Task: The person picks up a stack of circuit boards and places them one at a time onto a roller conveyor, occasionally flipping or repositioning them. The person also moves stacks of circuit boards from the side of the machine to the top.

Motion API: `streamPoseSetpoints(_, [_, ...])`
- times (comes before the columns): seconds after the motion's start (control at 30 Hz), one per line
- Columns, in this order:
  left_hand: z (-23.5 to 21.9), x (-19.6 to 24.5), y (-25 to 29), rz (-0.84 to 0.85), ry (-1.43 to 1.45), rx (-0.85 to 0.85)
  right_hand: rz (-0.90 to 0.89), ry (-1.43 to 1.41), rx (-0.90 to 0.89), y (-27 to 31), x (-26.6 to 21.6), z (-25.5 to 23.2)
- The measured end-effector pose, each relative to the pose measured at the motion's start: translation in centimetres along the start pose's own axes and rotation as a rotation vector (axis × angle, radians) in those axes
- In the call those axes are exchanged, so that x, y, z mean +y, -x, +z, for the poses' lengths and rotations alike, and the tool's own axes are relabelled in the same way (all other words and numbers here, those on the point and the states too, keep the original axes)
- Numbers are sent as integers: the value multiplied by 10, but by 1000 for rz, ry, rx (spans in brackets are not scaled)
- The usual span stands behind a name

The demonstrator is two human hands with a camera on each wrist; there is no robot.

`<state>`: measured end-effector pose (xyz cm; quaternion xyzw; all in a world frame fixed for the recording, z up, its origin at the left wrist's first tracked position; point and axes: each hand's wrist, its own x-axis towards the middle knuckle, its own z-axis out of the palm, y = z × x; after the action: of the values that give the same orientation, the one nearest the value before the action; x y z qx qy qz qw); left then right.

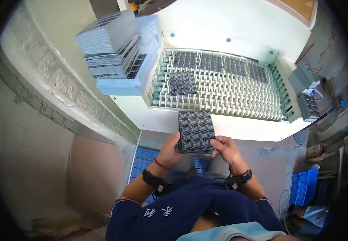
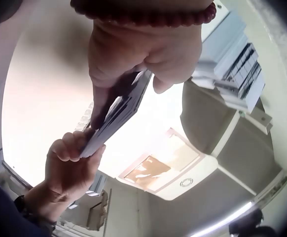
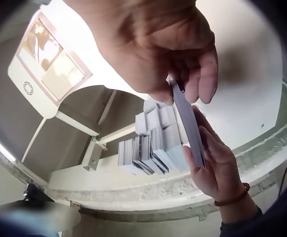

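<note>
Both hands hold a small stack of dark printed circuit board panels [image 1: 197, 129] before the body, at the front of a white roller machine. My left hand [image 1: 169, 151] grips the stack's left edge, thumb on one side and fingers on the other in the left wrist view. At the lower right corner, my right hand [image 1: 226, 150] pinches the stack, its thumb over the top panel. Seen edge-on in the right wrist view, the stack [image 3: 190, 126] is several thin layers. One loose panel [image 1: 183, 83] lies on the rollers [image 1: 230, 94] at the near left.
More panels [image 1: 211, 63] lie in a row at the rollers' far side. Tall stacks of panels [image 1: 111, 38] stand on the machine's left end, beside a rough wall ledge [image 1: 57, 76]. Racked panels [image 1: 310, 106] are at the right end; a blue crate [image 1: 303, 185] stands lower right.
</note>
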<state>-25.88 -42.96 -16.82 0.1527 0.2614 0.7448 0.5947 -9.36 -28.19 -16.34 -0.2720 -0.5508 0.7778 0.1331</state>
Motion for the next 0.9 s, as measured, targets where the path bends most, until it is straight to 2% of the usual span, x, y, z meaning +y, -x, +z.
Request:
streamPoseSetpoints(0.03, [-5, 1, 4, -6, 13, 48, -15, 10, 0, 1, -2, 6])
streamPoseSetpoints(0.13, [-18, -2, 17, 40, 101, 37, -31, 144, -75, 1, -4, 25])
streamPoseSetpoints(0.27, [-20, 7, 26, 122, 171, 18, -78, 163, -126, -7, -6, 41])
streamPoseSetpoints(0.37, [-22, 14, 21, 212, 80, 55, -69, 238, -158, -17, -15, 45])
streamPoseSetpoints(0.43, [-20, 19, 15, 198, 89, 59, -181, 301, -9, -23, -22, 43])
streamPoseSetpoints(0.47, [-20, 19, 11, 231, 43, 106, -182, 295, 2, -26, -29, 39])
streamPoseSetpoints(0.53, [-21, 21, 1, 251, -5, 153, -96, 579, -32, -32, -43, 26])
streamPoseSetpoints(0.63, [-25, 23, -13, 242, -25, 158, -124, 494, 6, -46, -45, 8])
streamPoseSetpoints(0.7, [-28, 26, -22, 298, -12, 152, -76, 320, 54, -55, -56, -11])
streamPoseSetpoints(0.77, [-26, 34, -22, 291, 43, 144, -131, 303, 237, -69, -71, -25])
streamPoseSetpoints(0.87, [-37, 42, -16, 264, 101, 140, -146, 303, 337, -107, -80, -61])
streamPoseSetpoints(0.9, [-41, 44, -15, 255, 107, 130, -217, 476, 397, -120, -82, -72])
